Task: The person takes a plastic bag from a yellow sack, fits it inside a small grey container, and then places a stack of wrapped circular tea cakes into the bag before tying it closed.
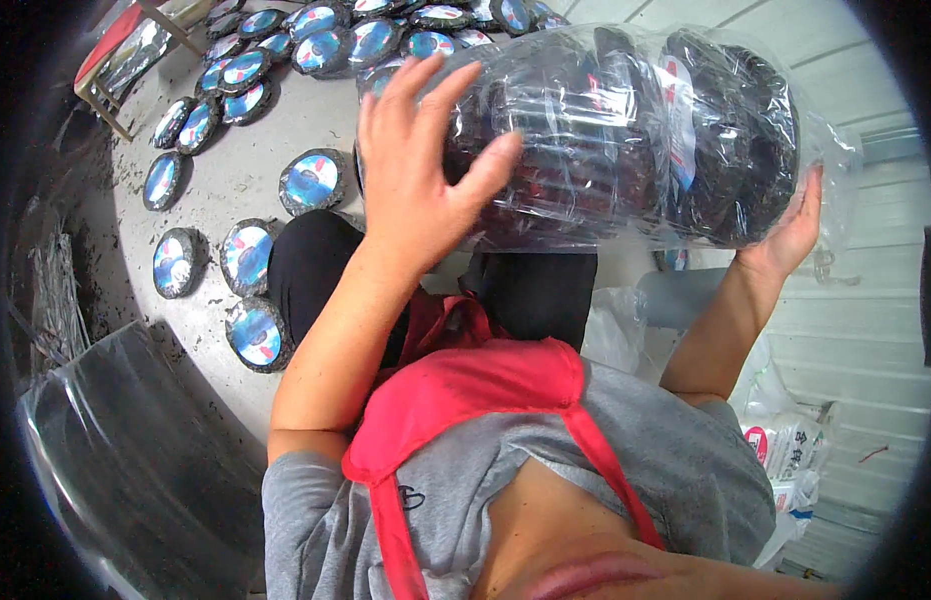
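A large clear plastic bag (575, 150) lies sideways above my knees. It is packed with round dark bundles, stacked face to face. At the bag's left end, my left hand (410, 165) has its fingers spread wide; whether the palm presses on the plastic is hard to tell. My right hand (790, 235) holds up the right end from below, its fingers partly hidden behind the plastic. Loose film sticks out past that hand. A white and red label (677, 115) shows through the bag.
Many round dark bundles with blue labels (310, 180) lie on the grey floor, piled thickest at the far side (375, 40). A red-seated chair (110, 40) stands far left. Dark clear sheeting (135, 470) lies near left. White printed sacks (790, 450) sit by the ridged pale wall (865, 330).
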Motion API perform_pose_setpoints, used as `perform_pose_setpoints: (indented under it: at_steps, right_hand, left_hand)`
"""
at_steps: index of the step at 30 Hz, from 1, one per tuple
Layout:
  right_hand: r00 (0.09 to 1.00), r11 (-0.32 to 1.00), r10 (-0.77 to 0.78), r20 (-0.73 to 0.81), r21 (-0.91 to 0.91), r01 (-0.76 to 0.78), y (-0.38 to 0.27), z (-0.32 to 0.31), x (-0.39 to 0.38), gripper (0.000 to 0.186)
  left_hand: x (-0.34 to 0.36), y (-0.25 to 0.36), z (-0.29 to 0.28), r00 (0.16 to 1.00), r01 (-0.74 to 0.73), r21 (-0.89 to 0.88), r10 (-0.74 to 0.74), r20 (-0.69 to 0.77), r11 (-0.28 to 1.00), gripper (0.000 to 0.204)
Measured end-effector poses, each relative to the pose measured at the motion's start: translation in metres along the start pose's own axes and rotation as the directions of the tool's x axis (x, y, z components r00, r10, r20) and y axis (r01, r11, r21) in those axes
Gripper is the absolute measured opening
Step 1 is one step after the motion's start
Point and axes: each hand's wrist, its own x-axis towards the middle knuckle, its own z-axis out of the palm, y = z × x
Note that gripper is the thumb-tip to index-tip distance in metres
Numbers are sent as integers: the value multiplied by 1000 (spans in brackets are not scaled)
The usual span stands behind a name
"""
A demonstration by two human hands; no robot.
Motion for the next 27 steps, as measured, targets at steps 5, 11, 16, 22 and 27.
perform_pose_setpoints:
  at_steps: [5, 11, 16, 22, 27]
  right_hand:
    - [995, 995, -66, -80, -74, 60, -1, -4, 2, 47]
    - [979, 996, -21, -205, -87, 3, -2, 29, -13, 42]
    - [989, 997, -66, -131, -43, 61, -2, 24, -8, 47]
    - [954, 983, -167, -251, -118, 141, 2, 53, 0, 33]
    - [992, 992, -120, -45, -42, 118, 33, 89, 36, 30]
  left_hand:
    - [4, 16, 7, 996, 17, -45, -13, 85, 999, 57]
    - [4, 18, 9, 991, 81, -57, -75, 109, 995, 59]
    - [38, 49, -5, 976, -212, -114, 217, 33, 971, 54]
    - [32, 48, 21, 929, -335, -24, 334, 160, 942, 49]
    - [14, 13, 34, 979, -173, -115, 158, -126, 978, 38]
